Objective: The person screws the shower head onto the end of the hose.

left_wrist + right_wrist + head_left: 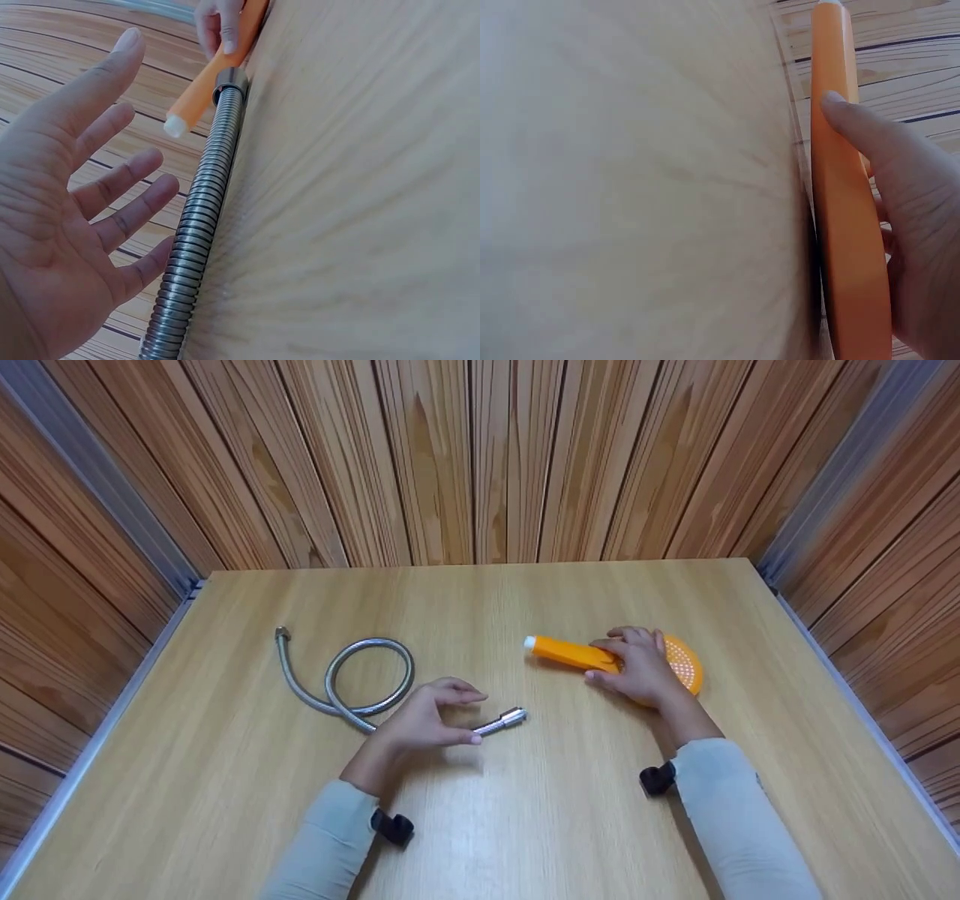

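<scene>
An orange shower head (566, 652) lies on the wooden table (525, 810), right of centre, its white-tipped handle pointing left. My right hand (609, 661) lies over it where handle meets head, fingers on the far side and thumb (855, 120) pressed against the near edge (847, 225). A coiled metal hose (370, 643) lies left of centre, its end fitting (504, 721) pointing towards the shower head. Above that straight end my left hand (471, 720) hovers, fingers spread (112, 187) beside the hose (196, 225) without touching it.
Wood-panelled walls close in the table at the back and both sides, with grey metal strips (105, 720) along the side edges. The hose's other end nut (282, 634) lies at the far left of the coil.
</scene>
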The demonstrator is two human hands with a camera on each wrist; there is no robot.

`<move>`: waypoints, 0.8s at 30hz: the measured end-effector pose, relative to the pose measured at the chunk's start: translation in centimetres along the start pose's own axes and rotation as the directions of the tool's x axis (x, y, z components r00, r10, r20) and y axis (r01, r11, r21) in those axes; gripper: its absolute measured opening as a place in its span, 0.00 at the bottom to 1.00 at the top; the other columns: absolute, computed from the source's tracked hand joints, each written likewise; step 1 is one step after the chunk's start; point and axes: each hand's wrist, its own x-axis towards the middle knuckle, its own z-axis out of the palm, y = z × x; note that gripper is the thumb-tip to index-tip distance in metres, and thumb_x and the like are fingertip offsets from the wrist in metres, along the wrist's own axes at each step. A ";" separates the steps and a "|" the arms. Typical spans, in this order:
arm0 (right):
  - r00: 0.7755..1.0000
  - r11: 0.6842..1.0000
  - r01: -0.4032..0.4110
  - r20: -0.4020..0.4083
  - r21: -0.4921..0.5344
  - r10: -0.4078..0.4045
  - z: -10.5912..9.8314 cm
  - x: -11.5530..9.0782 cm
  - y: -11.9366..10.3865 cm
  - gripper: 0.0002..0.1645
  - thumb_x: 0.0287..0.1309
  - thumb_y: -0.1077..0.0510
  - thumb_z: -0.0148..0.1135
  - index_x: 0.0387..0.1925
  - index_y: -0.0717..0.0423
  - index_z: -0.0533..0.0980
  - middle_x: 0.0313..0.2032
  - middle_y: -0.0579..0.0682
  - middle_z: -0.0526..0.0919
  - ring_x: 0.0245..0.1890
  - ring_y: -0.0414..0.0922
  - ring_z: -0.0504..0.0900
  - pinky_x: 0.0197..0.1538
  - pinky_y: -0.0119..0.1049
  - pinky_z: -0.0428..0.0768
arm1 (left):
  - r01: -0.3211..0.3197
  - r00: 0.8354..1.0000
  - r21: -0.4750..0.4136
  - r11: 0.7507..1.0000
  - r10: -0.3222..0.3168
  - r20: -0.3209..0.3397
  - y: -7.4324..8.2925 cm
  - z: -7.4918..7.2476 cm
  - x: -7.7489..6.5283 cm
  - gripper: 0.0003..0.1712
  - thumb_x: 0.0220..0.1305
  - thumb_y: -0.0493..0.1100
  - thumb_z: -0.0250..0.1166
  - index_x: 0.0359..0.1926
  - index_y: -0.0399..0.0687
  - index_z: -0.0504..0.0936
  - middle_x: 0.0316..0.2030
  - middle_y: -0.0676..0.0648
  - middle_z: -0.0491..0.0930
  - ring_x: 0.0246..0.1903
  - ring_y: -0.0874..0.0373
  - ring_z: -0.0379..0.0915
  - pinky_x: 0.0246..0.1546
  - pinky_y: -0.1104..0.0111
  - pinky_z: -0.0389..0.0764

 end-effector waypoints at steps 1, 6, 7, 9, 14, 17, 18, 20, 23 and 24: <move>1.000 1.000 0.014 0.006 -0.008 -0.014 0.0 0.0 0.1 0.37 0.54 0.34 0.66 0.61 0.46 0.76 0.62 0.57 0.69 0.65 0.58 0.58 0.66 0.68 0.33 | 0.008 1.000 0.001 1.000 -0.008 0.001 0.0 0.1 0.0 0.33 0.47 0.50 0.79 0.57 0.50 0.82 0.55 0.52 0.76 0.57 0.55 0.69 0.61 0.56 0.65; 0.998 0.998 0.067 -0.017 0.004 -0.067 0.0 -0.1 0.5 0.33 0.55 0.38 0.68 0.61 0.43 0.76 0.53 0.51 0.77 0.60 0.53 0.66 0.64 0.70 0.31 | 0.016 1.000 -0.003 1.000 -0.016 0.008 0.1 0.5 0.5 0.33 0.48 0.51 0.79 0.58 0.53 0.82 0.55 0.53 0.76 0.57 0.56 0.68 0.62 0.57 0.65; 0.997 0.997 0.076 -0.028 0.013 -0.076 0.1 -0.1 0.5 0.32 0.55 0.39 0.69 0.60 0.43 0.77 0.51 0.50 0.78 0.58 0.52 0.67 0.65 0.69 0.32 | 0.016 1.000 -0.003 1.000 -0.016 0.011 0.1 0.6 0.5 0.33 0.48 0.51 0.79 0.58 0.53 0.82 0.55 0.54 0.76 0.57 0.57 0.68 0.62 0.58 0.65; 0.994 0.994 0.101 -0.046 0.038 -0.099 0.2 -0.1 0.7 0.32 0.53 0.40 0.71 0.59 0.44 0.79 0.47 0.49 0.79 0.55 0.51 0.69 0.66 0.68 0.33 | 0.018 1.000 -0.009 1.000 -0.018 0.015 0.2 0.9 0.7 0.33 0.49 0.50 0.78 0.58 0.53 0.82 0.55 0.55 0.75 0.57 0.57 0.68 0.62 0.59 0.64; 0.990 0.985 0.140 -0.049 0.102 -0.136 0.2 -0.4 0.7 0.32 0.48 0.42 0.75 0.56 0.45 0.81 0.44 0.48 0.80 0.51 0.49 0.71 0.69 0.62 0.36 | 0.019 1.000 -0.023 1.000 -0.019 0.022 0.5 1.4 1.2 0.32 0.49 0.50 0.78 0.58 0.53 0.82 0.55 0.56 0.75 0.57 0.57 0.68 0.63 0.59 0.64; 0.989 0.979 0.151 -0.031 0.139 -0.148 0.1 -0.5 0.5 0.29 0.48 0.43 0.75 0.53 0.46 0.82 0.44 0.46 0.81 0.51 0.48 0.71 0.70 0.60 0.36 | 0.027 0.999 -0.032 0.999 -0.027 0.026 0.6 1.8 1.4 0.32 0.49 0.51 0.78 0.58 0.54 0.82 0.55 0.56 0.76 0.57 0.57 0.68 0.63 0.60 0.65; 0.988 0.977 0.157 -0.029 0.146 -0.154 0.1 -0.5 0.4 0.28 0.48 0.44 0.76 0.52 0.47 0.83 0.44 0.46 0.82 0.51 0.48 0.71 0.70 0.60 0.37 | 0.029 0.999 -0.034 0.999 -0.028 0.025 0.6 1.9 1.5 0.32 0.49 0.51 0.78 0.57 0.55 0.82 0.55 0.56 0.76 0.57 0.58 0.68 0.62 0.60 0.65; 0.985 0.971 0.174 -0.032 0.164 -0.171 0.2 -0.5 0.3 0.26 0.48 0.46 0.76 0.49 0.49 0.84 0.44 0.46 0.83 0.52 0.48 0.71 0.70 0.60 0.37 | 0.019 1.000 -0.041 0.999 -0.018 0.025 0.5 2.1 1.7 0.32 0.48 0.51 0.79 0.57 0.54 0.82 0.54 0.55 0.76 0.56 0.58 0.69 0.61 0.61 0.66; 0.982 0.964 0.189 -0.049 0.186 -0.184 0.3 -0.6 0.2 0.24 0.47 0.49 0.78 0.47 0.50 0.84 0.43 0.46 0.84 0.51 0.48 0.72 0.69 0.61 0.38 | 0.001 0.999 -0.056 0.998 0.001 0.033 0.3 2.5 1.9 0.32 0.47 0.49 0.79 0.57 0.52 0.83 0.53 0.54 0.77 0.53 0.57 0.71 0.58 0.62 0.70; 0.981 0.962 0.193 -0.055 0.194 -0.186 0.4 -0.7 0.3 0.24 0.46 0.50 0.78 0.47 0.51 0.85 0.42 0.46 0.85 0.51 0.48 0.72 0.69 0.61 0.38 | -0.001 0.999 -0.064 0.998 0.003 0.037 0.3 2.6 2.0 0.32 0.47 0.48 0.79 0.57 0.52 0.83 0.52 0.54 0.77 0.52 0.57 0.72 0.57 0.63 0.72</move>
